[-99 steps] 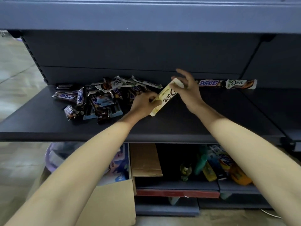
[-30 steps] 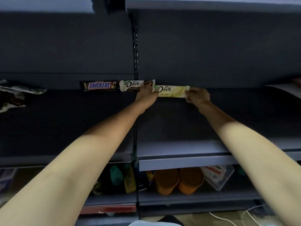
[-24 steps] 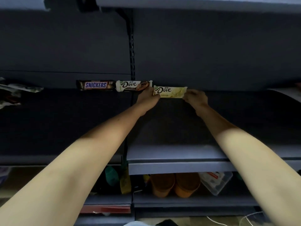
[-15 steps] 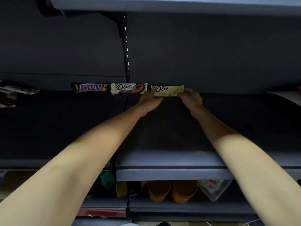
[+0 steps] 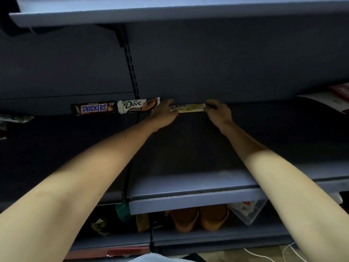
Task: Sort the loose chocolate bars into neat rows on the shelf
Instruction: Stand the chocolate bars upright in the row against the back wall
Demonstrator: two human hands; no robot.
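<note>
Three bars line the back of the dark metal shelf (image 5: 188, 148). The pale, glossy Dove bar (image 5: 188, 108) lies rightmost, its left end hidden under the left hand (image 5: 164, 115), and I cannot tell whether that hand grips it. The right hand (image 5: 219, 112) pinches its right end. Just left sit a white-and-brown Dove bar (image 5: 138, 106) and then a Snickers bar (image 5: 93, 108).

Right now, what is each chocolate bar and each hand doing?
Snickers bar: lying flat at the back of the shelf, untouched.
brown Dove bar: lying flat, end to end with the Snickers bar.
yellow Dove bar: at the back too, held at both ends.
left hand: holds the yellow Dove bar's left end.
right hand: pinches its right end.
</note>
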